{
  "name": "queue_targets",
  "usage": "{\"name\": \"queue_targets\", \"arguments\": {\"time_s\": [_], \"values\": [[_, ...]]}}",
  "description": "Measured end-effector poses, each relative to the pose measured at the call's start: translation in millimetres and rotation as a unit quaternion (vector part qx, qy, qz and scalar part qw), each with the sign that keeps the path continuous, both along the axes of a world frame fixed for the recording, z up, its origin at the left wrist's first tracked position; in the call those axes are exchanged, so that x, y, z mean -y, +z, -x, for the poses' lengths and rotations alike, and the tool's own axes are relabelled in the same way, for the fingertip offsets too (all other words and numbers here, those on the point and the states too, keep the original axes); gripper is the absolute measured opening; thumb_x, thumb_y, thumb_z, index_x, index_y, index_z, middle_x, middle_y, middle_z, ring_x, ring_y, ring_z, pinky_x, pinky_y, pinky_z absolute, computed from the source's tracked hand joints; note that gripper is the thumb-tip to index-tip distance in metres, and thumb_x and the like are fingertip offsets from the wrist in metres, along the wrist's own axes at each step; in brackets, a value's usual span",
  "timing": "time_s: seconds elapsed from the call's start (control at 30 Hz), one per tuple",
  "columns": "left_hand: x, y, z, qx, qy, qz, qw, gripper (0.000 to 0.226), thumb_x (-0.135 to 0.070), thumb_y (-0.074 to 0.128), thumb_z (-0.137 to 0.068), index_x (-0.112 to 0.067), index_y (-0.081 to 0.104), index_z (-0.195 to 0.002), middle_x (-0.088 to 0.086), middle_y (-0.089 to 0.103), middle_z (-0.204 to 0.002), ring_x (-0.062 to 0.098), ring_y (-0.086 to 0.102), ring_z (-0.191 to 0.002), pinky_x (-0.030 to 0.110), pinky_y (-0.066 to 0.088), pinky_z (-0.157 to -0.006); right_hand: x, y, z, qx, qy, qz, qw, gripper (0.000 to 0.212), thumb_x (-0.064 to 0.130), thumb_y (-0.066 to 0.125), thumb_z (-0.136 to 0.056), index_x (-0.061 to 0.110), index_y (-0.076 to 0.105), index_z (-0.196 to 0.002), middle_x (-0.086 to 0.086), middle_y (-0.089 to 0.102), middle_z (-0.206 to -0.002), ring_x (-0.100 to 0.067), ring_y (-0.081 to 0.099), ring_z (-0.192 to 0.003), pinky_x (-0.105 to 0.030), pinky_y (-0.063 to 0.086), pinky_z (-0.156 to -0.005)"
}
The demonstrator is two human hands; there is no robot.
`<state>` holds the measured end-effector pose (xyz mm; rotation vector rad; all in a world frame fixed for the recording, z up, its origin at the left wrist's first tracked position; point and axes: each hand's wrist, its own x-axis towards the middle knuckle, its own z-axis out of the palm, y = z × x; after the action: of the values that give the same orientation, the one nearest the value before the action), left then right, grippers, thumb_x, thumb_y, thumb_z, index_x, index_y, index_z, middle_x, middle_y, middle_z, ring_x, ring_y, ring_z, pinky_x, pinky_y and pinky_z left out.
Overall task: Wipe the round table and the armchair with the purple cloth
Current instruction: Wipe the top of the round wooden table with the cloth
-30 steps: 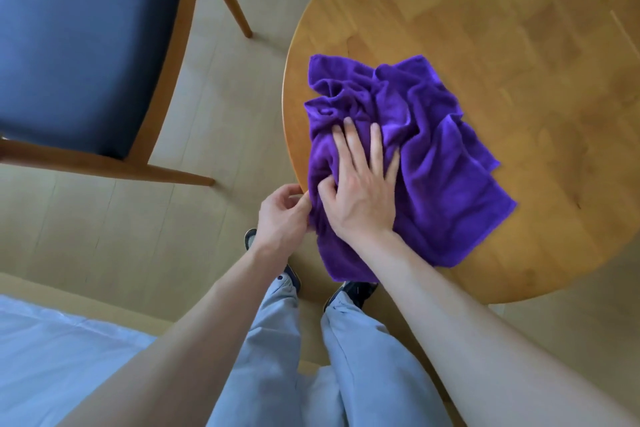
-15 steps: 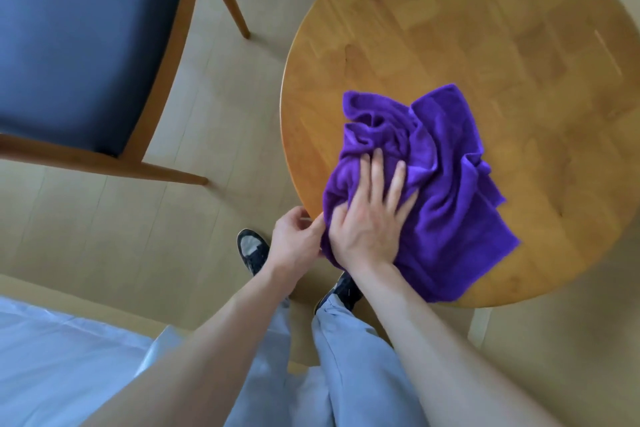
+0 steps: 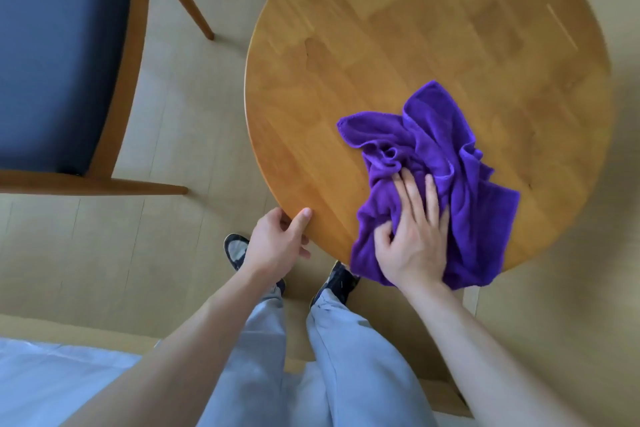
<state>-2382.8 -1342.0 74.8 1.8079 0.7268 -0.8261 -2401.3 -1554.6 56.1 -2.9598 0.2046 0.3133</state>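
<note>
A crumpled purple cloth (image 3: pixel 450 163) lies on the near right part of the round wooden table (image 3: pixel 398 38), with one corner hanging over the near edge. My right hand (image 3: pixel 414 236) presses flat on the cloth, fingers spread and straight. My left hand (image 3: pixel 277 239) grips the table's near left rim, thumb on top and fingers curled under the edge. The armchair (image 3: pixel 59 55), with a dark blue seat and a wooden frame, stands at the left, apart from the table.
Pale wooden floor (image 3: pixel 156 253) lies between the armchair and the table. My legs in light trousers and dark shoes (image 3: pixel 235 250) stand at the table's near edge. A white sheet (image 3: pixel 52 385) covers the bottom left corner.
My right hand has slid the cloth to the right across the near part of the table. My left hand keeps its hold on the rim.
</note>
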Motion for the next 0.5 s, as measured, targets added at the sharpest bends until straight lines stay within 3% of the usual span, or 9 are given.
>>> {"name": "queue_targets", "arguments": {"time_s": [0.1, 0.2, 0.3, 0.33, 0.43, 0.5], "values": [[1, 6, -6, 0.006, -0.157, -0.148, 0.977, 0.058, -0.061, 0.046, -0.098, -0.010, 0.061, -0.073, 0.005, 0.069, -0.068, 0.027, 0.067, -0.065, 0.039, 0.056, -0.065, -60, 3, -14, -0.012, -0.104, 0.001, 0.995, 0.082, 0.030, 0.037, -0.079, 0.009, 0.030, -0.158, -0.003, 0.022, -0.169, -0.037, 0.013, -0.156, -0.066, 0.019, -0.120], [2, 20, -13, 0.056, -0.270, -0.278, 0.920, 0.047, -0.051, 0.047, -0.097, -0.015, 0.058, -0.070, 0.004, 0.063, -0.071, 0.030, 0.061, -0.068, 0.034, 0.051, -0.059, -94, 0, -13, -0.031, -0.003, 0.022, 0.999, 0.084, 0.036, 0.037, -0.083, 0.006, 0.020, -0.160, -0.008, 0.012, -0.171, -0.041, 0.007, -0.156, -0.068, 0.014, -0.120], [-2, 27, -23, 0.157, -0.303, -0.291, 0.894, 0.018, -0.037, 0.060, -0.090, -0.019, 0.060, -0.093, 0.000, 0.061, -0.094, 0.027, 0.059, -0.090, 0.037, 0.048, -0.071, -62, -6, -11, -0.017, 0.143, 0.020, 0.989, 0.083, 0.040, 0.042, -0.085, 0.012, 0.023, -0.161, -0.004, 0.014, -0.171, -0.037, 0.009, -0.157, -0.065, 0.015, -0.120], [-2, 28, -26, 0.191, -0.322, -0.275, 0.885, 0.022, -0.035, 0.065, -0.087, -0.019, 0.059, -0.101, 0.000, 0.057, -0.102, 0.026, 0.055, -0.099, 0.038, 0.046, -0.077, -43, -7, -14, -0.007, 0.185, 0.004, 0.983, 0.082, 0.039, 0.046, -0.085, 0.015, 0.027, -0.160, -0.002, 0.018, -0.170, -0.034, 0.012, -0.157, -0.063, 0.017, -0.120], [1, 28, -35, 0.237, -0.412, -0.260, 0.841, 0.060, -0.043, 0.076, -0.078, -0.024, 0.051, -0.130, 0.002, 0.044, -0.129, 0.028, 0.040, -0.121, 0.041, 0.041, -0.097, 14, -9, -27, 0.016, 0.227, -0.027, 0.973, 0.077, 0.036, 0.049, -0.084, 0.019, 0.035, -0.158, 0.004, 0.027, -0.168, -0.027, 0.019, -0.156, -0.058, 0.020, -0.121], [11, 30, -39, 0.225, -0.447, -0.265, 0.824, 0.085, -0.056, 0.077, -0.073, -0.031, 0.037, -0.144, 0.003, 0.030, -0.146, 0.030, 0.028, -0.133, 0.046, 0.035, -0.108, 39, -9, -34, 0.037, 0.105, -0.027, 0.993, 0.075, 0.033, 0.049, -0.084, 0.018, 0.037, -0.156, 0.003, 0.032, -0.166, -0.026, 0.020, -0.155, -0.058, 0.021, -0.121]]}}
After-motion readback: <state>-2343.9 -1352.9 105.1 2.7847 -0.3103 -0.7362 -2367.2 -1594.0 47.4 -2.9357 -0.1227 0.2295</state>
